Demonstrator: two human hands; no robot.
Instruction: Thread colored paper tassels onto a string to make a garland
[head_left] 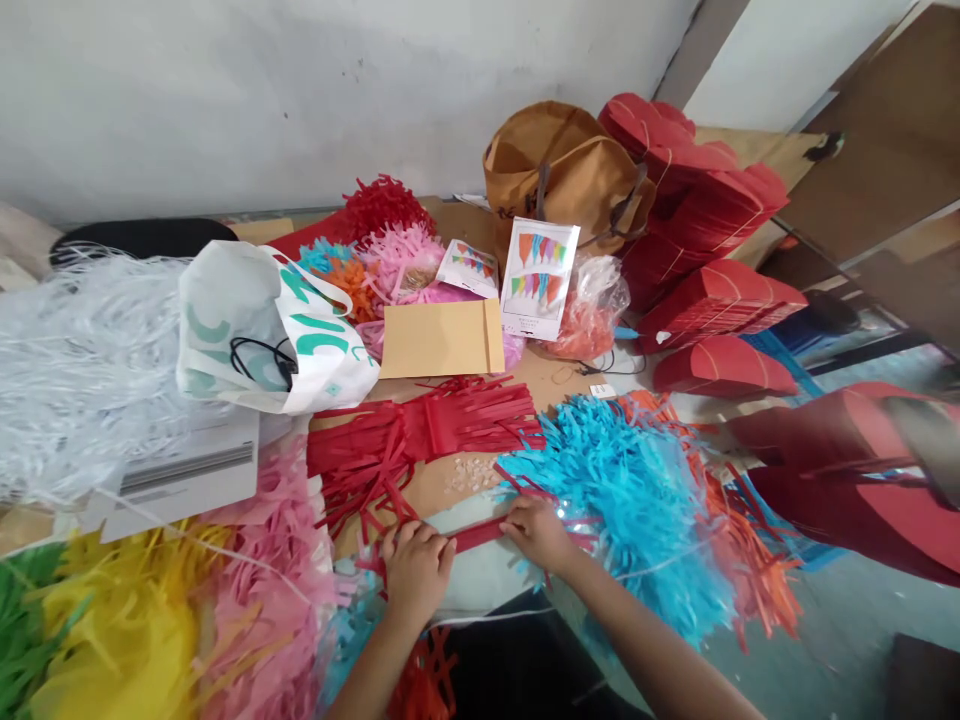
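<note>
A narrow folded band of red tissue paper (478, 535) stretches between my two hands at the table's near edge. My left hand (418, 570) is closed over its left end, fingers curled downward. At the other end, my right hand (537, 532) pinches the band, and thin red strips stick out beyond it. Just above my hands lies a stack of red fringed tissue paper (431, 425). Small clear pieces (471, 474) are scattered between that stack and the band. Blue fringed tissue paper (615, 500) is heaped right beside my right hand.
Pink (274, 560) and yellow fringes (124, 620) hang at left, below white shredded paper (82, 370). A white bag (270, 330), a brown envelope (442, 338) and printed packets (538, 280) stand behind. Bundled red paper stacks (720, 300) and a brown bag (559, 170) are back right.
</note>
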